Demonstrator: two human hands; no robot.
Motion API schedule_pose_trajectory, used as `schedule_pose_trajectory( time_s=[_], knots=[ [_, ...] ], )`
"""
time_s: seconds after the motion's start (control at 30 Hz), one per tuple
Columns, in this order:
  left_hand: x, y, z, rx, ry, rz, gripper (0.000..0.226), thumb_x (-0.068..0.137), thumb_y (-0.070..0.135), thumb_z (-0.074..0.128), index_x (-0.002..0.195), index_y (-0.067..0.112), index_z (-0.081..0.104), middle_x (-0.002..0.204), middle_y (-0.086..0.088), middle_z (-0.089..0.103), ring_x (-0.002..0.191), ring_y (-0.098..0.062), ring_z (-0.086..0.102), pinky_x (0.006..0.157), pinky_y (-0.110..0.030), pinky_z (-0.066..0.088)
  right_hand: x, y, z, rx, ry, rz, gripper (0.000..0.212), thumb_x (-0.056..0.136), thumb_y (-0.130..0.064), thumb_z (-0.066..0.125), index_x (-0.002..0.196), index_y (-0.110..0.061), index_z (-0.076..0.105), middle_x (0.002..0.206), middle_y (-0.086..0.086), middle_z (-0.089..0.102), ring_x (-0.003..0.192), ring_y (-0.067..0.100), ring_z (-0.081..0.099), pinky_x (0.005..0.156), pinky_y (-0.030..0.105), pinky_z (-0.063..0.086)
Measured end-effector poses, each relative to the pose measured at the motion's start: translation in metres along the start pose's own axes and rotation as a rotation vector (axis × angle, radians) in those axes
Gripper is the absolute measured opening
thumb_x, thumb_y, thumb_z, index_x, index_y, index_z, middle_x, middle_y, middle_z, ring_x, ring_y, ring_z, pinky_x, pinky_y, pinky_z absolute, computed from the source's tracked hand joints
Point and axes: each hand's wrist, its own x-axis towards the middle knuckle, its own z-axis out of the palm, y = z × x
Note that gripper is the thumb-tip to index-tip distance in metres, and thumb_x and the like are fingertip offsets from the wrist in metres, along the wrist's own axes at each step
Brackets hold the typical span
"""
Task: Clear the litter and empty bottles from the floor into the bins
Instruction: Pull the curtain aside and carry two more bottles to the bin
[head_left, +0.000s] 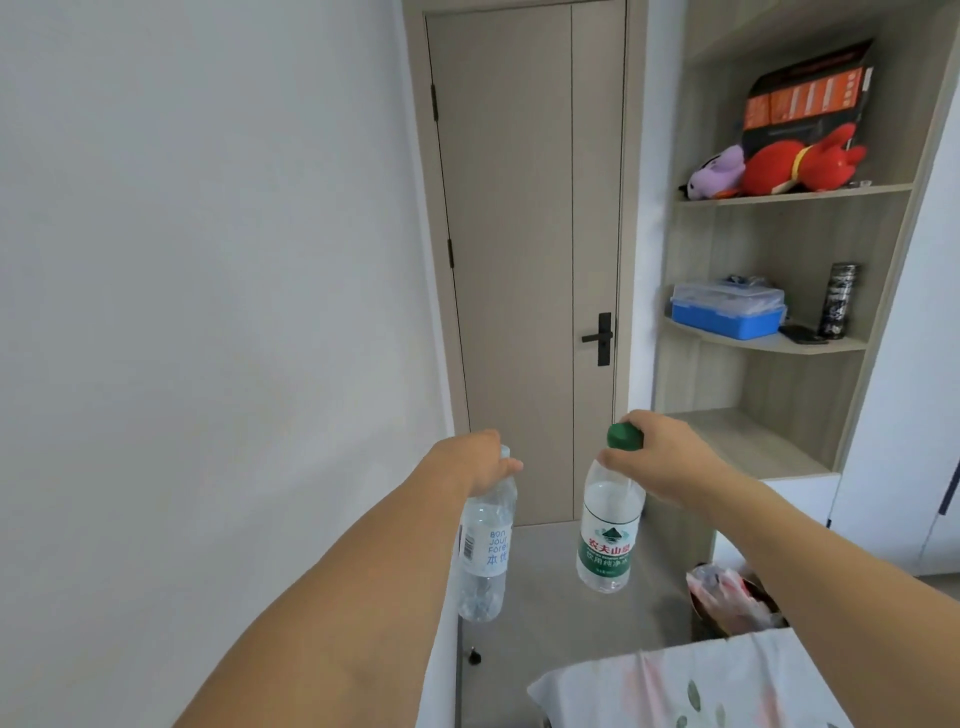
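The left hand (483, 462) is curled round the neck of a clear bottle with a white label (485, 545), and the right hand (660, 457) pinches the neck of a green-capped bottle (608, 525) just under its cap. Both bottles hang upright in the air above the grey floor (545, 613), in front of the closed door (530, 249), near each other but not touching. Both look see-through and empty, though the labels hide part of each.

The step seems to be carrying the pair to a bin. What looks like a dark bin (727, 603) stands on the floor by the foot of the shelf unit (779, 364), beyond the corner of the patterned bedcover (691, 686); it already holds crumpled white and reddish wrapping, heaped near its rim. To do it well, bring each bottle right over the opening before letting go, one at a time, since light bottles may bounce off the heaped litter. A second bin is not in view
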Motion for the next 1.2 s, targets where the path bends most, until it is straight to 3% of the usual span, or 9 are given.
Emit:
schedule_pose_trajectory(
  time_s=[0.33,0.43,0.63,0.77,0.9,1.0,1.2],
  knots=[
    [0.187,-0.005,-0.004,0.021,-0.032,0.064,0.046,0.097,0.051,0.044,0.123,0.013,0.047,0.107,-0.006,0.057,0.093,-0.024,0.055,0.076,-0.034,0.04,0.169,0.029,0.04,0.007,-0.014,0.01,0.021,0.083,-0.033,0.067,0.087,-0.017,0.054,0.08,0.001,0.058,0.068,0.013,0.052,0.055,0.023,0.04],
    [0.24,-0.02,0.003,0.037,-0.051,0.049,0.048,0.098,0.05,0.042,0.125,0.011,0.047,0.115,-0.008,0.059,0.099,-0.025,0.056,0.079,-0.034,0.041,0.227,0.054,0.062,0.021,-0.053,0.034,0.022,0.084,-0.033,0.067,0.093,-0.018,0.056,0.085,0.001,0.06,0.072,0.014,0.055,0.057,0.023,0.042],
    [0.341,-0.05,0.013,-0.027,-0.056,-0.007,0.051,0.099,0.05,0.042,0.131,0.011,0.041,0.126,-0.009,0.056,0.106,-0.026,0.054,0.081,-0.033,0.04,0.343,0.097,0.082,0.052,-0.049,0.084,0.027,0.08,-0.037,0.068,0.093,-0.016,0.057,0.086,0.003,0.062,0.08,0.022,0.061,0.073,0.039,0.054],
    [0.408,-0.055,0.02,0.002,-0.072,0.004,0.051,0.1,0.051,0.04,0.132,0.011,0.039,0.128,-0.01,0.057,0.112,-0.029,0.056,0.082,-0.035,0.041,0.401,0.122,0.09,0.107,-0.032,0.132,0.022,0.079,-0.035,0.067,0.089,-0.019,0.056,0.084,0.002,0.062,0.074,0.018,0.058,0.066,0.032,0.049],
    [0.476,-0.054,0.026,-0.007,-0.098,0.06,0.048,0.098,0.054,0.041,0.123,0.012,0.042,0.116,-0.009,0.06,0.104,-0.028,0.058,0.079,-0.036,0.043,0.452,0.145,0.101,0.119,-0.043,0.195,0.022,0.079,-0.034,0.068,0.088,-0.018,0.055,0.085,0.003,0.061,0.077,0.02,0.06,0.069,0.036,0.054],
    [0.534,-0.062,0.029,-0.014,-0.108,0.091,0.045,0.098,0.054,0.041,0.118,0.013,0.042,0.107,-0.007,0.06,0.097,-0.026,0.059,0.077,-0.035,0.044,0.497,0.159,0.114,0.127,-0.045,0.227,0.019,0.08,-0.032,0.068,0.087,-0.019,0.055,0.083,0.001,0.06,0.074,0.018,0.059,0.064,0.031,0.052],
    [0.69,-0.095,0.041,-0.05,-0.117,0.125,0.05,0.097,0.056,0.043,0.126,0.015,0.041,0.123,-0.008,0.059,0.108,-0.028,0.058,0.083,-0.034,0.043,0.608,0.185,0.138,0.075,0.019,0.278,0.019,0.082,-0.033,0.067,0.09,-0.02,0.056,0.085,-0.002,0.061,0.076,0.014,0.057,0.059,0.023,0.043]
  ],
)
